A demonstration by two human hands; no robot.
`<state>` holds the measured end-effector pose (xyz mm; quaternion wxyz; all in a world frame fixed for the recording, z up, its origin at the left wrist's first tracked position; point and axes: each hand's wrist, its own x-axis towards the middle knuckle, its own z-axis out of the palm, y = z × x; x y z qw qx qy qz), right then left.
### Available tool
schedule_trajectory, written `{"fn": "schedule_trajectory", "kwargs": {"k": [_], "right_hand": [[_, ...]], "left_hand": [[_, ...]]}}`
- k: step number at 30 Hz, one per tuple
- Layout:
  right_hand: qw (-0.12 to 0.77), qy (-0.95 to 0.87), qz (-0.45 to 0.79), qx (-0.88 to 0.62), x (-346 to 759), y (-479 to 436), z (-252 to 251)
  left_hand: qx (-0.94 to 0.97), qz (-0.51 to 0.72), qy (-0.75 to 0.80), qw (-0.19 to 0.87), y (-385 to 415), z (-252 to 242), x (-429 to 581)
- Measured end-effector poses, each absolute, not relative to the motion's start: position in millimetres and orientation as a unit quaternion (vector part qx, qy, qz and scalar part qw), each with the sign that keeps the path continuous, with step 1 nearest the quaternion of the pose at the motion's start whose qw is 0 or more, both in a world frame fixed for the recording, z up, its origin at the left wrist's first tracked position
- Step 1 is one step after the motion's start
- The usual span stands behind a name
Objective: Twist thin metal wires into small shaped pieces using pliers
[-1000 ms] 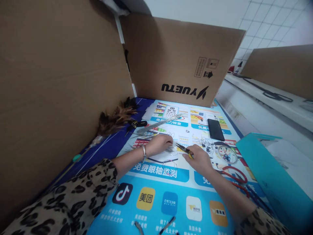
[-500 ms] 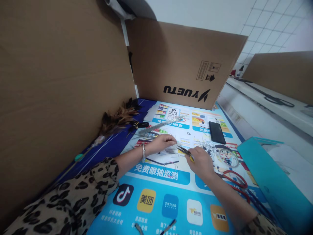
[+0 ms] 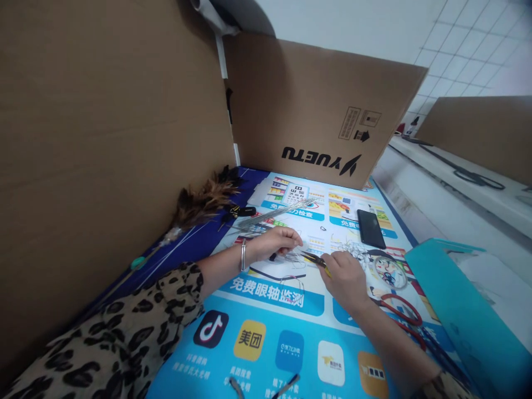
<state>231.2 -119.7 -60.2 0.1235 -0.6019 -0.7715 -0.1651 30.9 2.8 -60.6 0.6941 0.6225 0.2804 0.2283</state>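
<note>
My right hand (image 3: 344, 275) is wrapped round the yellow handles of a pair of pliers (image 3: 315, 259), whose dark jaws point left. Just beyond their tip, my left hand (image 3: 285, 240) is closed, thumb and fingers pinched together. What it pinches is too fine to make out; a thin piece of wire may run from the fingertips to the jaws. Below my left hand, thin wires (image 3: 293, 282) lie loose on the printed sheet (image 3: 270, 324). Past my left hand rests a bundle of straight silvery wires (image 3: 276, 213).
On the right are a black phone (image 3: 371, 228), tangled wire pieces (image 3: 353, 249), a round clear dish (image 3: 389, 271), red-handled scissors (image 3: 402, 309) and a teal box (image 3: 457, 299). A feather duster (image 3: 203, 202) lies left, near black-handled pliers (image 3: 242, 211). Cardboard walls (image 3: 324, 111) stand behind and left.
The jaws of the pliers, parted before, now look closed together. Both hands stay almost in place, and the whole view has shifted slightly.
</note>
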Motion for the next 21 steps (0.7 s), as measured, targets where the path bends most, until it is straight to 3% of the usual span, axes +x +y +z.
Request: {"fn": "schedule_trajectory", "kwargs": {"k": [21], "right_hand": [[0.061,-0.795,-0.237,-0.555,235.0,-121.6,-56.6]], "left_hand": [[0.527,0.235,0.288,0.764,-8.6,-65.7,36.8]]}}
